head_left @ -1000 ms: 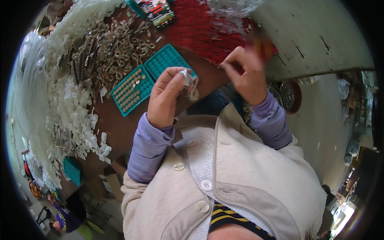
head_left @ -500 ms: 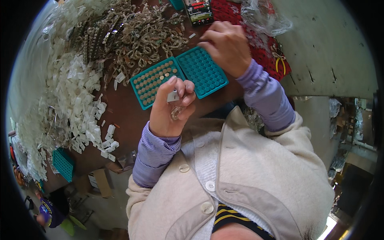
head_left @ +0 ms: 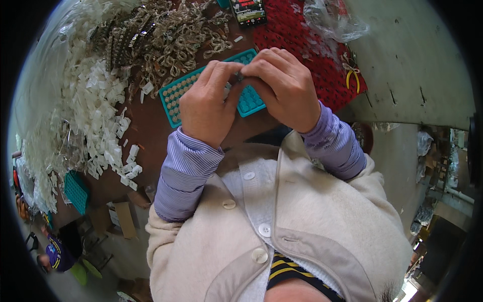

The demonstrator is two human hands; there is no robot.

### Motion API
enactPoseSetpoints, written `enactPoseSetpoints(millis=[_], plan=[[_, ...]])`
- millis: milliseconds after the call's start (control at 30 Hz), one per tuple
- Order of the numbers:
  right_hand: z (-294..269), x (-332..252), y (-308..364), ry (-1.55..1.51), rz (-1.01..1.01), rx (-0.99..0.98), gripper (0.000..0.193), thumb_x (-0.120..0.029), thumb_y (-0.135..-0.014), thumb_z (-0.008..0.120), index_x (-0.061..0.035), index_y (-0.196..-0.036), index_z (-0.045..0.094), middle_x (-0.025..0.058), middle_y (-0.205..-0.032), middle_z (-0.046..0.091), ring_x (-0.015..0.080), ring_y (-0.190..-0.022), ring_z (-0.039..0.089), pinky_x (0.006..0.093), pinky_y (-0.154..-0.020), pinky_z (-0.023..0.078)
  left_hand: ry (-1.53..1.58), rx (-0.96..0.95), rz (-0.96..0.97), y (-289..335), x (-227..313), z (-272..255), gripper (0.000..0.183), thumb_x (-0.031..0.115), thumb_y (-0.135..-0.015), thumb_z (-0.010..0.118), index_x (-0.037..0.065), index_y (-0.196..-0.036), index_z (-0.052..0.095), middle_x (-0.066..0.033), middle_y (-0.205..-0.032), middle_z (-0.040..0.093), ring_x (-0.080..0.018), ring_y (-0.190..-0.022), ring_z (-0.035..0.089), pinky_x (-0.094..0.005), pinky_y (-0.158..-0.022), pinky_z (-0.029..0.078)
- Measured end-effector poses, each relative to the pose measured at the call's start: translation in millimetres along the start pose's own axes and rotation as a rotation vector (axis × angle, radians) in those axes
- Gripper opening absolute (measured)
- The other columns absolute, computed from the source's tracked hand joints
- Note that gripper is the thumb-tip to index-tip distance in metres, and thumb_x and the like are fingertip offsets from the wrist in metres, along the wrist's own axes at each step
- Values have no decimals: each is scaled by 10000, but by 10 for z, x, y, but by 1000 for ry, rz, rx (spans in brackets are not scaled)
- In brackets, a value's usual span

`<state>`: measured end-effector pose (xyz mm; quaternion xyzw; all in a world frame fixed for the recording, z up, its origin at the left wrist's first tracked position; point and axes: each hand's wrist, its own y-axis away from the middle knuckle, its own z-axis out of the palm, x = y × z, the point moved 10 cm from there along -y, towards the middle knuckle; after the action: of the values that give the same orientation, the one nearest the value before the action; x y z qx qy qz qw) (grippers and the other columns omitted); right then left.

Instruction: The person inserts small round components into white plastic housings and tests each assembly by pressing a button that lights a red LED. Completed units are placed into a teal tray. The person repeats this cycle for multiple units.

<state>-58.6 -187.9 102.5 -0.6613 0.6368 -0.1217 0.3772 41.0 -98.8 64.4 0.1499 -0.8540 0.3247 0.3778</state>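
Observation:
My left hand (head_left: 207,103) and my right hand (head_left: 287,86) meet fingertip to fingertip above two teal trays, both in a pinch. A tiny thing, too small to name, is between their fingertips. A bit of a small white tag (head_left: 227,86) shows beside the left fingers; most of it is covered. Under my left hand lies a teal tray (head_left: 165,95) with rows of round beige pieces. Partly hidden below my right hand, the second teal tray (head_left: 253,104) has rows of round teal cups.
White plastic tags (head_left: 98,116) are heaped at left. Behind the trays lies a tangle of looped strands (head_left: 176,43). A phone (head_left: 248,12), red patterned cloth (head_left: 282,35), clear plastic bag (head_left: 334,25) and yellow-handled pliers (head_left: 353,80) lie toward the right. Another person (head_left: 59,254) is at lower left.
My right hand has come down and left from beyond the right tray to meet my left hand. The left hand has turned over and risen, hiding the clear looped piece seen in it before.

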Motion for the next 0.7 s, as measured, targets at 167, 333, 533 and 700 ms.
enactPoseSetpoints(millis=[167, 333, 533, 700], plan=[[-156, 43, 238, -499, 213, 161, 455, -41, -900, 822, 10, -1329, 680, 161, -1291, 701, 261, -1199, 666, 426, -1027, 545, 563, -32, -209, 147, -114, 63, 136, 12, -995, 729, 33, -1114, 666, -39, -1020, 725, -117, -879, 699, -283, -724, 548], [334, -30, 340, -956, 406, 49, 308, 77, -891, 814, 4, -1149, 662, 122, -1198, 662, 179, -1114, 661, 324, -978, 565, 1054, -54, -458, 515, -339, 21, 171, 40, -1020, 734, 32, -1188, 702, -4, -928, 723, 31, -599, 448, -170, -499, 264], [364, -196, 191, -827, 270, 82, 210, 87, -871, 799, 0, -1009, 667, 69, -982, 657, 158, -889, 691, 286, -748, 587, 739, 97, -588, 817, -576, -388, 248, 60, -989, 785, 35, -1225, 716, -4, -973, 737, 4, -699, 537, -166, -587, 386], [448, -362, 172, -538, 245, -18, 183, 43, -866, 814, -4, -977, 677, 107, -942, 653, 220, -816, 707, 319, -715, 574, 580, 153, -406, 770, -429, -503, 277, 25, -961, 807, 40, -1222, 714, -11, -970, 734, -68, -885, 652, -218, -817, 519]])
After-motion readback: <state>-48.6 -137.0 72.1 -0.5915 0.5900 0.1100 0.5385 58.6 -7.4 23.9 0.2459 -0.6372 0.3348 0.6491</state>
